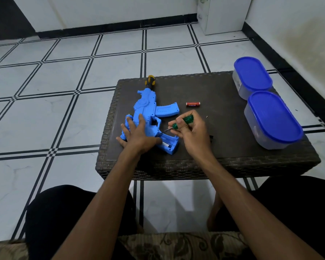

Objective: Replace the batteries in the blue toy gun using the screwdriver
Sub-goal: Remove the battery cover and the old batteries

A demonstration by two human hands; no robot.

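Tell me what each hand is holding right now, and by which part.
The right hand grips the screwdriver by its green handle. The left hand holds nothing; it presses flat on the blue toy gun.

I see the gun (154,107), bright blue plastic with a black-and-yellow muzzle, lying flat on its side, muzzle pointing away, magazine sticking out to the right. Its near end has the battery bay open, and something pale shows inside; I can't tell what. The screwdriver (180,122) has a green handle and thin metal shaft, slanted down-left with the tip in the bay. One red battery (193,104) lies loose right of the magazine.
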